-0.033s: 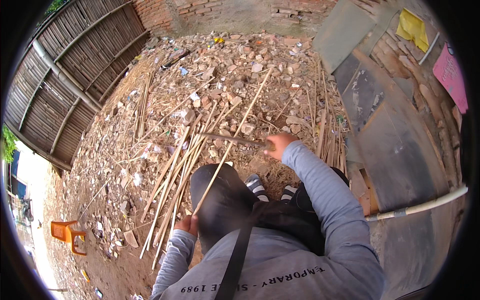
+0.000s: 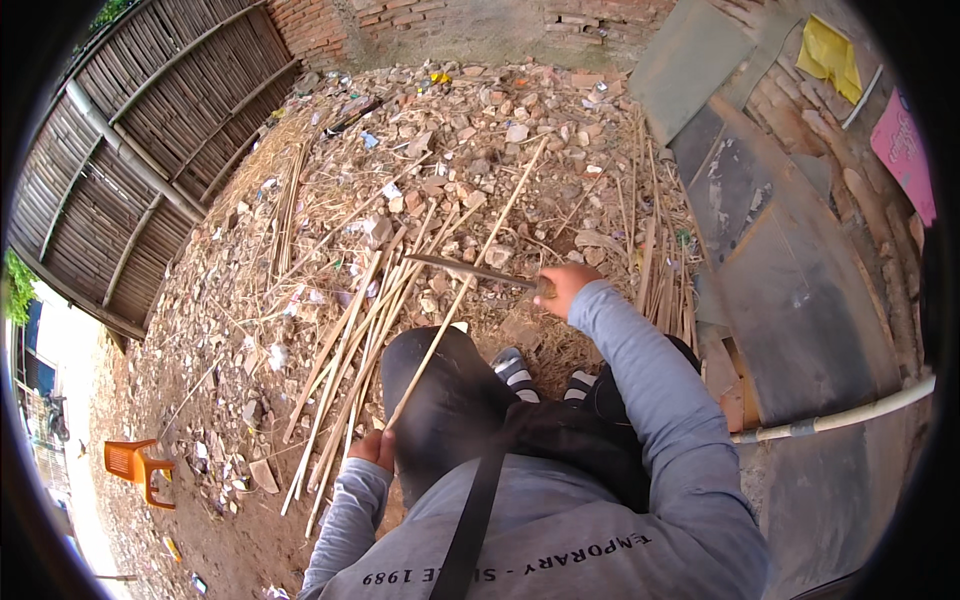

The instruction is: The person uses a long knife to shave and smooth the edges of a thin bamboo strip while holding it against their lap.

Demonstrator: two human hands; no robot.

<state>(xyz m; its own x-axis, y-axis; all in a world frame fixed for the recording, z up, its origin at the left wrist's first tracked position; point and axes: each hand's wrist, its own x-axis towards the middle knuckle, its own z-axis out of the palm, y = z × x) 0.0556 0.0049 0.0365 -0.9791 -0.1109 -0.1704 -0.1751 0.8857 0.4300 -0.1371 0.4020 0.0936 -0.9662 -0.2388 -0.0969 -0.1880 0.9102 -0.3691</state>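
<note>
A long, thin bamboo strip (image 2: 438, 334) slants across my left knee and reaches far out over the ground. Its near end is gripped by my left hand (image 2: 373, 448), fingers closed, beside the knee. In my right hand (image 2: 567, 288) is the handle of a long-bladed knife (image 2: 440, 263), with the fist closed round it. The blade points left and crosses the strip a little beyond my knee; I cannot tell whether it is cutting in. Several loose bamboo strips (image 2: 345, 350) lie in a bundle on the ground left of my knee.
Rubble and dry straw (image 2: 470, 130) cover the ground before a brick wall (image 2: 450, 30). A bamboo fence (image 2: 170, 110) stands at far left, an orange plastic chair (image 2: 127, 461) at left. More strips (image 2: 655, 260) lie right, beside large dark boards (image 2: 800, 300) and a pale pole (image 2: 850, 411).
My right hand and the knife have shifted very slightly to the right, and the blade's tip sits a little higher. My left hand and the strip look almost unmoved.
</note>
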